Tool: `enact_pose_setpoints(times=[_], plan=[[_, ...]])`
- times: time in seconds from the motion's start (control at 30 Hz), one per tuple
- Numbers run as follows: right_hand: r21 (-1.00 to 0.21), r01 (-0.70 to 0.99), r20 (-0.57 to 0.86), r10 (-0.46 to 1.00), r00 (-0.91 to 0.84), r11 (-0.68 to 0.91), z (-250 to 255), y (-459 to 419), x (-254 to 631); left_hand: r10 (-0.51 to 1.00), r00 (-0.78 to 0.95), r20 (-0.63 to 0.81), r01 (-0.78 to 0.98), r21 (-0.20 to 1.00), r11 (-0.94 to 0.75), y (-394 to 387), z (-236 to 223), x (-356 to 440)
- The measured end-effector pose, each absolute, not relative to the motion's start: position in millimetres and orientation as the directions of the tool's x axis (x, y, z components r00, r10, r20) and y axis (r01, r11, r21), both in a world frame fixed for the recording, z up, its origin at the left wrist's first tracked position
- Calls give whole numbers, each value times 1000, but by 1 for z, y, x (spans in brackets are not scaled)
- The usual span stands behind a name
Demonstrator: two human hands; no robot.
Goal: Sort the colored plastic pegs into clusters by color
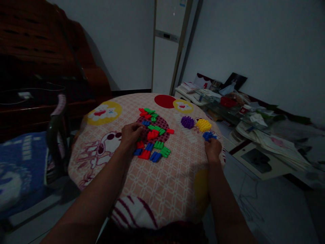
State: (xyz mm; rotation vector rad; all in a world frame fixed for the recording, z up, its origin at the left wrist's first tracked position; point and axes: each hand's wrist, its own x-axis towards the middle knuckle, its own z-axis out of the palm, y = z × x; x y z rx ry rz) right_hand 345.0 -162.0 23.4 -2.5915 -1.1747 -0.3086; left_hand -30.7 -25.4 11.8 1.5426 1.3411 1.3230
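My left hand (pixel 130 135) is at the left side of a spread of small plastic building blocks, its fingers bent and drawn together; what lies between the fingertips is hidden. Around it are red blocks (pixel 153 135), green blocks (pixel 159 145) and blue blocks (pixel 155 156), lying loosely on the table. On the right side, my right hand (pixel 213 149) is closed at the near edge of a blue block cluster (pixel 209 136), its fingers touching it. Just beyond stand a yellow block cluster (pixel 203 125) and a purple block cluster (pixel 187 122).
A patterned cloth covers the round table (pixel 162 183). At left are a chair with a blue cover (pixel 22 169) and a wooden bench (pixel 33 40). A cluttered low cabinet (pixel 256 159) stands at right, a tall white air conditioner (pixel 166 57) behind.
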Motion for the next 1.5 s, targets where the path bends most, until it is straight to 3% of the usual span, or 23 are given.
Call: enact_pose_setpoints(times=[0.23, 0.63, 0.97, 1.13, 1.27, 1.33, 1.4, 1.5], plan=[[-101, 762, 279, 717, 639, -640, 24, -162, 341, 972, -16, 234, 230, 947, -224, -29, 17, -31], [-159, 786, 349, 711, 611, -597, 19, -170, 343, 974, -16, 224, 181, 959, -217, -30, 16, -30], [-155, 733, 338, 662, 669, -662, 18, -160, 340, 974, -12, 228, 203, 954, -221, -29, 15, -31], [-216, 747, 388, 647, 657, -629, 13, -163, 344, 962, -23, 270, 200, 945, -260, -31, 15, -31], [-315, 810, 441, 679, 587, -495, 10, -162, 335, 962, -31, 273, 177, 948, -264, -29, 10, -29], [-387, 851, 425, 751, 505, -354, 13, -162, 317, 961, -33, 273, 198, 945, -261, -28, 10, -30], [-485, 867, 383, 863, 330, -116, 16, -164, 291, 962, -34, 272, 229, 939, -257, -28, 12, -31], [-588, 771, 275, 957, -93, 244, 18, -169, 243, 965, -31, 261, 246, 938, -245, -30, 15, -31]])
